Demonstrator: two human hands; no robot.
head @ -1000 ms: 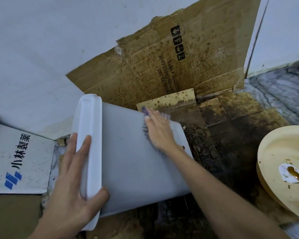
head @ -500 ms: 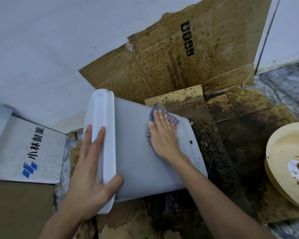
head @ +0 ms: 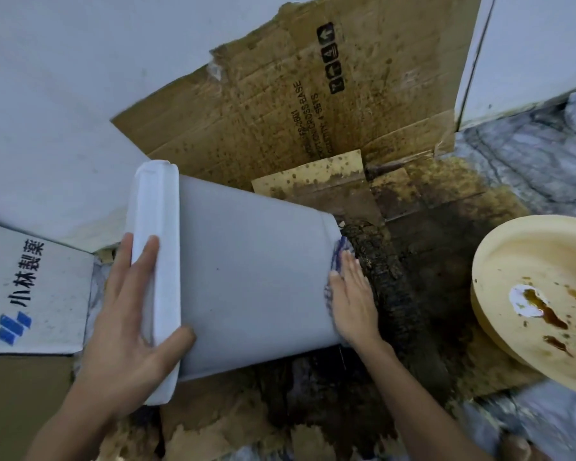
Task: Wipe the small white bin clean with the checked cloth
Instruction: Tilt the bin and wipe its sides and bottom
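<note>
Since the earlier frames the right hand [head: 353,302] has slid with the checked cloth [head: 338,257] from the middle of the bin's side down to its base end, and the left hand has stayed on the rim.

The small white bin [head: 250,277] lies on its side on the stained cardboard floor sheet [head: 446,234], its rim end toward the left and its base end toward the right, the base just beside a dark, crusted patch of that sheet. The right hand lies flat against the base edge, fingers straight and close together, pressing the cloth to the plastic — only a blue-and-white fringe of the cloth shows past the fingertips and along the edge of the palm.

The left hand [head: 127,324] holds the rim: the fingers [head: 143,261] are spread and nearly straight across the rim's outer face, while the thumb hooks round onto the bin's side wall, so the rim sits clasped between thumb and fingers.

Behind the bin a spattered cardboard panel [head: 280,104] with printed markings leans against the white wall [head: 64,94]. At the left edge lies a white carton [head: 30,287] with blue and black print. At the right edge is a pale yellow basin [head: 539,261] with brown smears inside.
</note>
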